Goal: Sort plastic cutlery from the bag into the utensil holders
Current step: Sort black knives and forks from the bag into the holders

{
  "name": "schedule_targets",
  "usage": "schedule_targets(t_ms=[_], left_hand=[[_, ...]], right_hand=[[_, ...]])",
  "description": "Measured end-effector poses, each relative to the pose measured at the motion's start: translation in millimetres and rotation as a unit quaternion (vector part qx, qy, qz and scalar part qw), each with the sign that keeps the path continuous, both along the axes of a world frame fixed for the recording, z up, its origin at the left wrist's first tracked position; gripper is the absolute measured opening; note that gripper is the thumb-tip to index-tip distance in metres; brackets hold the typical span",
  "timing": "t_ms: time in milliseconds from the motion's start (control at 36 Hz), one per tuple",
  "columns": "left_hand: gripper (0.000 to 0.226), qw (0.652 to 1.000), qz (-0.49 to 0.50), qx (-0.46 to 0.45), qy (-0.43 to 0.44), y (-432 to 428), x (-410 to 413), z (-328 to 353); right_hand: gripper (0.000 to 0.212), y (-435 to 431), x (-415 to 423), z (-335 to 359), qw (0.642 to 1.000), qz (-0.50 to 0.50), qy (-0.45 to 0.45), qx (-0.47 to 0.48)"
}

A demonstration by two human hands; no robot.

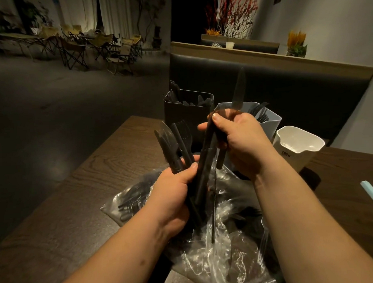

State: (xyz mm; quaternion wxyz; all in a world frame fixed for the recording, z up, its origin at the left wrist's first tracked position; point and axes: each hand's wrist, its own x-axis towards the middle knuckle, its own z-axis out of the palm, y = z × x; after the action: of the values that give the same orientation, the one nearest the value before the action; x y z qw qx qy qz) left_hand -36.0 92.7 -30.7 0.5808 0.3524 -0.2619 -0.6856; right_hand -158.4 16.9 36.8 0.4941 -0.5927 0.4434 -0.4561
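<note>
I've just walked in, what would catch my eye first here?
At the centre the left hand grips a bunch of black cutlery and the right hand holds a knife raised. Below lies a clear bag; behind stand a black holder, a grey holder and a white holder.

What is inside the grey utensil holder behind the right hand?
Black plastic forks stand in the grey utensil holder, tines up, at its right side. The right hand and its knife cover the left part, so the rest is hidden.
</note>
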Motion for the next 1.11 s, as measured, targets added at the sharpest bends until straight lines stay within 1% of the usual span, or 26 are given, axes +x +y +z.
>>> schedule_targets(t_ms=[111,250,389,472,528,639,750,833,917,972,1028,1056,1111], left_hand=[[0.023,1.000,0.008,0.012,0.001,0,0,0],[0.024,0.999,0.019,0.026,-0.007,0,0,0],[0.017,0.998,0.049,0.025,-0.024,-2,0,-4],[0.010,0.999,0.044,0.024,0.006,-3,-3,-4],[0.009,0.998,0.055,0.022,-0.008,-6,-4,-6],[0.013,0.997,0.058,0.027,-0.049,-7,-4,-12],[0.012,0.997,0.061,0.028,-0.036,-8,-3,-10],[0.013,0.997,0.070,0.028,-0.016,-9,-2,-10],[0.014,0.997,0.068,0.034,-0.009,-9,-2,-10],[0.014,0.997,0.068,0.038,-0.006,-9,-2,-11],[0.014,0.997,0.067,0.042,-0.003,-10,-2,-11],[0.014,0.997,0.066,0.044,0.000,-10,-2,-11],[0.014,0.997,0.065,0.047,0.006,-10,-2,-11]], right_hand=[[0.017,-1,1,-2,1.000,-0.009,0.022,0.004],[0.018,1,6,-6,0.999,-0.031,0.008,0.002],[0.019,5,0,8,0.992,-0.054,-0.112,-0.024],[0.015,6,-9,21,0.975,-0.092,-0.194,-0.053],[0.015,5,-16,27,0.963,-0.113,-0.236,-0.067],[0.015,-1,-16,38,0.945,-0.122,-0.301,-0.035],[0.013,-22,-1,59,0.953,-0.119,-0.273,-0.060],[0.010,-42,14,83,0.947,-0.127,-0.281,-0.094],[0.006,-64,29,103,0.941,-0.153,-0.266,-0.146],[0.007,-76,41,112,0.938,-0.151,-0.262,-0.169],[0.014,-84,53,115,0.940,-0.129,-0.257,-0.183],[0.017,-88,59,115,0.945,-0.121,-0.238,-0.187],[0.017,-96,71,108,0.961,-0.111,-0.172,-0.185]])
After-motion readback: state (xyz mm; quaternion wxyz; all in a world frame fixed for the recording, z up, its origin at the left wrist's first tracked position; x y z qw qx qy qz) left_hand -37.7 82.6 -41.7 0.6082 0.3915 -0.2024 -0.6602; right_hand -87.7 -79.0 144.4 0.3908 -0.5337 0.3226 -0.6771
